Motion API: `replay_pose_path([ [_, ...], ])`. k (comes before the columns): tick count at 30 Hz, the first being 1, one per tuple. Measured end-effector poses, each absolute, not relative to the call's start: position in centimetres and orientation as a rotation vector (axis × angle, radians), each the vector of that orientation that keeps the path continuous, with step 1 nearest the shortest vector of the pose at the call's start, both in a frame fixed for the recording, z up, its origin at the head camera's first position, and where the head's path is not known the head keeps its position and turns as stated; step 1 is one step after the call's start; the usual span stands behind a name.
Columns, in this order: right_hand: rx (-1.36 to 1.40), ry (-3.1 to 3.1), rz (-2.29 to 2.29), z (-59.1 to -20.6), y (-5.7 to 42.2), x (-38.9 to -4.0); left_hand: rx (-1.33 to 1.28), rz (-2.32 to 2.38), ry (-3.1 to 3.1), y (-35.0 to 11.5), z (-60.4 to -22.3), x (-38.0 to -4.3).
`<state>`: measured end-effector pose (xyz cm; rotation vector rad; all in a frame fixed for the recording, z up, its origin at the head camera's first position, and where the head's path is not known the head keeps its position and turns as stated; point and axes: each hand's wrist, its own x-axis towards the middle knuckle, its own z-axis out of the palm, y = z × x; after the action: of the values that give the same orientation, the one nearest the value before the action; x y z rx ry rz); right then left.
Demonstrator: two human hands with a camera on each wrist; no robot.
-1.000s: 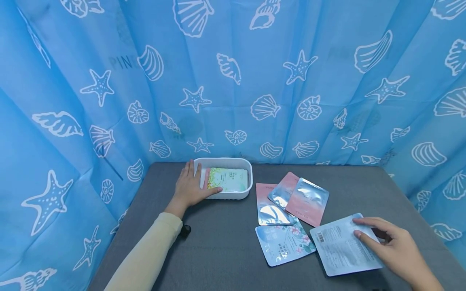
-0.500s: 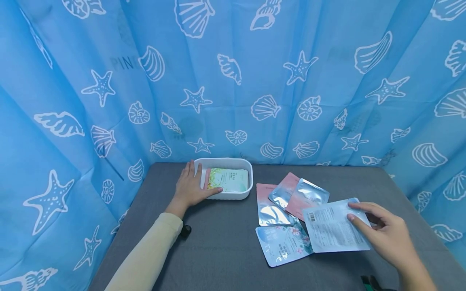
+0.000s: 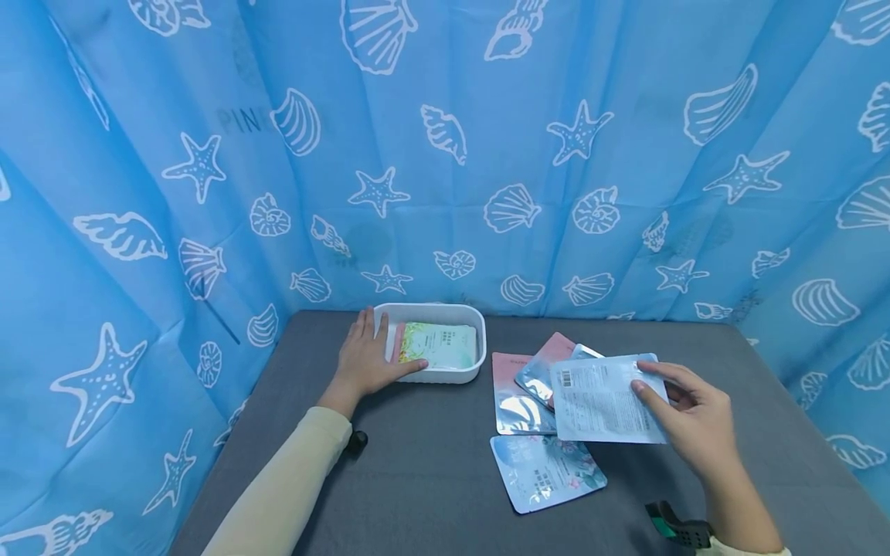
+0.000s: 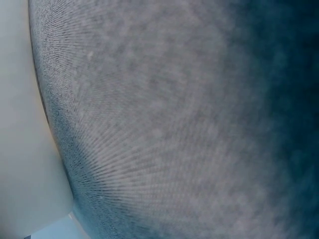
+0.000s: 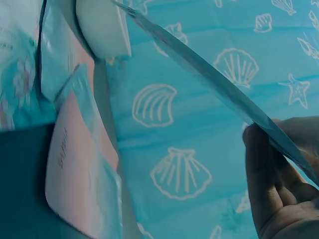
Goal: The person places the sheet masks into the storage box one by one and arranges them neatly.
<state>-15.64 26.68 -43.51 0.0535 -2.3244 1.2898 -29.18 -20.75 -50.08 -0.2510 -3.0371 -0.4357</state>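
Note:
My right hand (image 3: 695,413) pinches the right side of a pale blue sheet mask packet (image 3: 605,401) between thumb and fingers. Its printed back with a barcode faces up, and it is lifted over other packets. The right wrist view shows this packet (image 5: 214,84) almost edge-on. My left hand (image 3: 365,359) rests at the left end of a white plastic box (image 3: 452,377), fingers extended over the left side and thumb along the front rim. Inside the box lies a green and yellow packet (image 3: 448,345) with a pink edge beneath it.
Pink and silver mask packets (image 3: 513,382) overlap on the grey cloth-covered table (image 3: 417,479), partly hidden under the lifted one. A floral blue packet (image 3: 545,471) lies in front of them. Behind the table hangs a blue curtain (image 3: 487,154) with shell patterns.
My right hand has carried the pale blue packet leftward and up the view, from beside the pile to above the pink packets. My left hand stays at the box.

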Motion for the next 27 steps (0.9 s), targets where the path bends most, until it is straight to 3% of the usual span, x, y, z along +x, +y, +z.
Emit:
replay_pose_path([
  [9,-0.102,-2.299,1.484,-43.8,24.3,-17.7,-0.258,-0.438,-3.040,-20.8,-50.5,-29.6],
  [27,-0.057,-2.169,1.697,-45.1,19.5,-22.1,-0.235,-0.410,-3.056,-20.9,-50.4,-29.5],
])
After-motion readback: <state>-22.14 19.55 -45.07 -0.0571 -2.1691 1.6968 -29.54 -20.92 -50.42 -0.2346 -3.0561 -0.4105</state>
